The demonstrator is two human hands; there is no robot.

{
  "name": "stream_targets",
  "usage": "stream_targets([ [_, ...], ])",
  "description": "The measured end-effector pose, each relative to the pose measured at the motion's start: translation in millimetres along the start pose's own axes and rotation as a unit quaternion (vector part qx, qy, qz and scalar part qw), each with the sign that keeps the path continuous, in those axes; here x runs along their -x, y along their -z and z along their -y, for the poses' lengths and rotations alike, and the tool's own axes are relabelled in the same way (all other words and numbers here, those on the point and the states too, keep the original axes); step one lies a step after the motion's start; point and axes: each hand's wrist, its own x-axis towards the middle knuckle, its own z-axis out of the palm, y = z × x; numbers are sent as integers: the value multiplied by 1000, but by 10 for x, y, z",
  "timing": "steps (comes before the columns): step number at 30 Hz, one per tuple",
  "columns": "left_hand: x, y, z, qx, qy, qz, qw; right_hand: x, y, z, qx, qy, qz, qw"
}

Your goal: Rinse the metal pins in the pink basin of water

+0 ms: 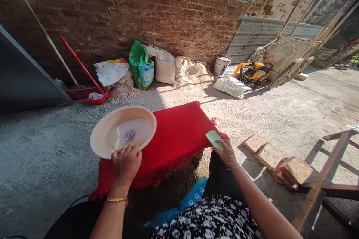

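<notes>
My left hand (126, 162) curls its fingers over the near rim of a pale pink plastic basin (98, 140). A purple pattern and a bright reflection show inside the basin. The basin stands on the left part of a low surface draped with a thick red cloth (179, 129). At the right end of that cloth, over my knee, my right hand (226, 153) is closed on a pale green phone (214, 139), flat with rounded corners. The fingers of this hand are partly hidden.
Bricks (270, 156) and a wooden frame (333, 179) lie to my right. Along the brick wall (174, 18) are a red dustpan (98, 99), a green sack (141, 69), a beige sack (165, 66), a white bucket (222, 65) and a yellow toy digger (255, 73).
</notes>
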Motion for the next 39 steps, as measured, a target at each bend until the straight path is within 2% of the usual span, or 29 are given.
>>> stream_targets([
  [3,-2,5,-1,2,-3,-1,1000,9,55,-180,38,-89,-12,995],
  [6,-2,14,-7,11,2,4,1000,-67,142,-340,87,-190,-74,975],
  [8,-1,18,-10,13,9,8,1000,-153,139,-328,104,-217,-99,966],
  [10,1,16,-7,13,10,7,1000,-252,65,-216,107,-185,-92,973],
  [14,4,-1,5,9,-2,1,1000,-452,-136,48,114,-46,-12,992],
  [16,5,-10,7,6,-2,-2,1000,-543,-157,70,126,-28,21,991],
  [18,6,-12,5,6,1,-2,1000,-628,-95,4,141,-69,30,987],
  [22,11,1,-2,14,5,4,1000,-767,106,-181,173,-232,-20,957],
  [24,13,9,-4,19,4,6,1000,-801,119,-194,177,-243,-28,953],
  [26,15,12,-5,23,5,7,1000,-810,46,-144,171,-183,-9,968],
  [29,17,4,-6,32,11,7,999,-818,-112,-38,154,-58,43,985],
  [31,16,-2,-8,35,14,5,999,-844,-149,-15,155,-32,68,985],
  [32,15,-4,-9,33,13,4,999,-863,-133,-26,161,-53,67,983],
  [36,12,0,-13,22,10,7,1000,-944,56,-147,187,-222,2,957],
  [37,13,2,-14,22,9,7,1000,-961,86,-164,187,-241,-8,952],
  [39,19,1,-17,26,8,9,1000,-998,63,-135,180,-230,-9,956],
])
